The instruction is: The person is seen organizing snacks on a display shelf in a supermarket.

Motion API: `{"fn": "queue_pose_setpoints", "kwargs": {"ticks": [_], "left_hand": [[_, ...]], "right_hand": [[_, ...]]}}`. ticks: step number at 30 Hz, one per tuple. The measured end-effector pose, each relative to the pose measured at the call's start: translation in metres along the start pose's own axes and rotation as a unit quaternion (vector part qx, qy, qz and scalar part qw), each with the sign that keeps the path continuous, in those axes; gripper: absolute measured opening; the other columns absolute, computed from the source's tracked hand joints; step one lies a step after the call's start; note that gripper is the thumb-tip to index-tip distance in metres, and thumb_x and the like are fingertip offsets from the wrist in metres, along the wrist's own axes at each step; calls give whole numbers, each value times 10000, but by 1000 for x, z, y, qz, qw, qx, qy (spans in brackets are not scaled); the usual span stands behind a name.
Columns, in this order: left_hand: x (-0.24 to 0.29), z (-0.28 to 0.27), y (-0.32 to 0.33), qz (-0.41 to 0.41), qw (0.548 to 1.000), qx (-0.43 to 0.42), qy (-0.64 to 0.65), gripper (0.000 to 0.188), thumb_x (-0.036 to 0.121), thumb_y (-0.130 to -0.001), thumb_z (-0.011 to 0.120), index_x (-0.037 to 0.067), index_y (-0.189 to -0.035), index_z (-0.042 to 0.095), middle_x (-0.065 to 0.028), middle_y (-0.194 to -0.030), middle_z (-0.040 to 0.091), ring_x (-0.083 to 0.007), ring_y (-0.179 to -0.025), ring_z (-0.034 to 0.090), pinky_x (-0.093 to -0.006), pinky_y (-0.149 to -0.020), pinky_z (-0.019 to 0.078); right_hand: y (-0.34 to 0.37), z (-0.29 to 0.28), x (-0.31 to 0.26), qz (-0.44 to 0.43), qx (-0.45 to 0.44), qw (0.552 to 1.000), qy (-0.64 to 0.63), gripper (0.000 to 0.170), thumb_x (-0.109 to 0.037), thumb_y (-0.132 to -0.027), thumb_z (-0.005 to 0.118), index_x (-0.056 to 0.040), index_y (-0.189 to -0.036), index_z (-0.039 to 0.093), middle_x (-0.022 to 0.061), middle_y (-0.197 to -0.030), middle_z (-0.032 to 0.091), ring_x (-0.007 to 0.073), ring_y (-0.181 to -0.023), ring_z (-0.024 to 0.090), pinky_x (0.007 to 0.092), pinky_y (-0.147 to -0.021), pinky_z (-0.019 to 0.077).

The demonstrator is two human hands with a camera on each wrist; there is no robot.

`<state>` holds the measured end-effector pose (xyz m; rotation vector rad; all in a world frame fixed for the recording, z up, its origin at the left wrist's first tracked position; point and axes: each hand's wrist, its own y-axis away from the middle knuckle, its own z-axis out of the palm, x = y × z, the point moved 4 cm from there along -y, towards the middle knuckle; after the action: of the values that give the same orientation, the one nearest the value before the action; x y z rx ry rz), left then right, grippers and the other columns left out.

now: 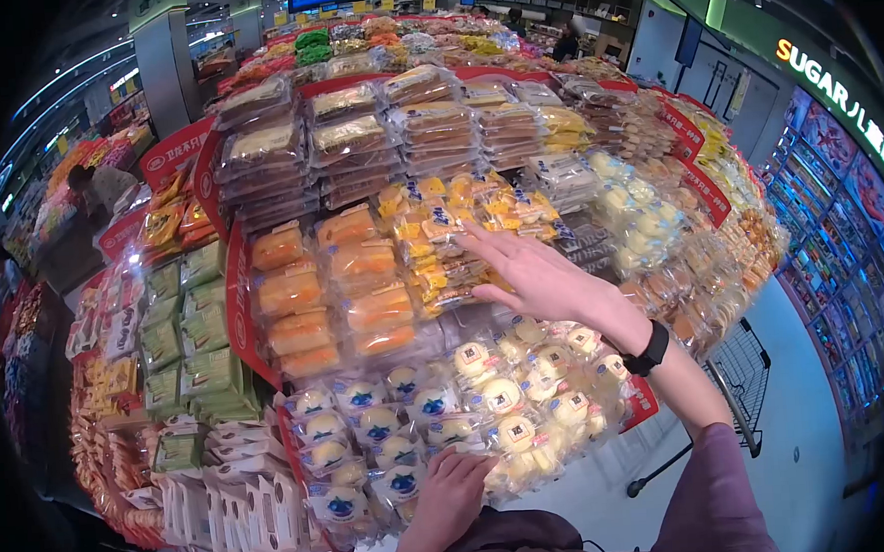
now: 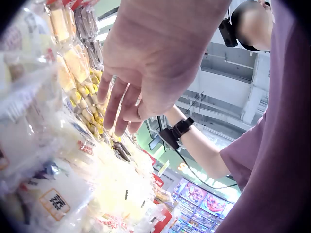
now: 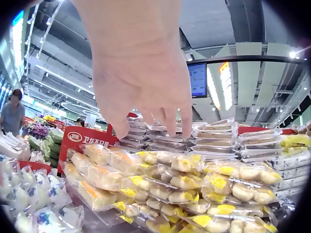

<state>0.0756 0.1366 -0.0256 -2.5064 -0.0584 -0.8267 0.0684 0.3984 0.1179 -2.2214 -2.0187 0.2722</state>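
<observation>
My right hand (image 1: pixel 542 271) reaches out over the yellow-labelled bread packs (image 1: pixel 440 238), its fingers extended and nothing held. In the right wrist view that hand (image 3: pixel 141 73) hangs above the stacked packs of small rolls (image 3: pixel 233 187), fingers pointing down. Close to my body, my left hand (image 1: pixel 454 495) hovers by the round wrapped cakes (image 1: pixel 503 396) and the blue-printed cakes (image 1: pixel 378 424). Its loose fingers hold nothing in the left wrist view, where the hand (image 2: pixel 150 58) overlaps the display and a white wrapped cake (image 2: pixel 54 204) lies nearby.
Orange-topped bread packs (image 1: pixel 361 260) lie left of the yellow ones, with brown packs (image 1: pixel 350 141) stacked behind. Green packets (image 1: pixel 210 328) fill the left bin. Red divider strips (image 1: pixel 249 311) separate sections. A shopping cart (image 1: pixel 742 370) stands at right. Another person (image 3: pixel 13 114) is in the background.
</observation>
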Motion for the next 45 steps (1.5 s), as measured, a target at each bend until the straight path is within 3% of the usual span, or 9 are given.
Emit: {"fn": "queue_pose_setpoints", "kwargs": {"ticks": [8,11,14,35,38,41,45], "left_hand": [[-31,-38,38,-53,997,46,-12,286,5,-792,689,50,-1075,683,-71,-1059,689,-270,-1010,635,-418,-941,473],[-36,-48,46,-64,996,60,-9,260,-14,-790,687,39,-1045,703,-81,-1035,702,-286,-988,645,-413,-908,482],[-38,-58,49,-65,996,68,-6,246,-12,-799,686,33,-1041,702,-91,-1031,702,-295,-981,645,-419,-900,484],[-41,-75,76,-10,999,46,-17,254,-4,-805,711,28,-1055,680,-114,-1097,682,-307,-1062,634,-433,-912,494],[-42,-74,79,-14,998,55,-25,237,-4,-804,714,30,-1036,683,-111,-1077,690,-305,-1043,641,-428,-901,493],[-44,-74,81,-31,997,59,-29,211,4,-808,712,34,-1016,691,-105,-1046,700,-298,-1003,649,-419,-879,493],[-49,-75,81,-46,997,50,-21,183,16,-815,709,37,-997,700,-100,-1010,706,-289,-951,651,-413,-852,493]], "right_hand": [[-75,30,13,15,99,995,-4,656,-463,-1042,448,-21,-1513,333,250,-1559,337,386,-1438,350,498,-1176,307],[-87,66,30,10,-3,1000,25,699,-515,-1046,394,-18,-1529,302,242,-1561,340,375,-1452,331,493,-1194,271],[-92,72,28,30,-12,998,54,746,-566,-1039,353,-15,-1537,287,230,-1566,341,360,-1469,307,499,-1208,240],[-91,76,20,85,26,996,8,741,-583,-1042,282,-38,-1543,296,204,-1601,296,320,-1506,241,527,-1231,153],[-78,55,8,95,137,984,60,708,-546,-1054,315,-45,-1552,287,231,-1605,272,344,-1499,248,508,-1235,153],[-39,36,-28,105,129,986,6,710,-554,-1035,371,-27,-1509,356,246,-1576,314,367,-1452,335,523,-1220,199],[42,66,-46,162,32,986,-1,610,-476,-1017,488,-20,-1421,457,255,-1474,438,392,-1350,450,505,-1159,314]]}}
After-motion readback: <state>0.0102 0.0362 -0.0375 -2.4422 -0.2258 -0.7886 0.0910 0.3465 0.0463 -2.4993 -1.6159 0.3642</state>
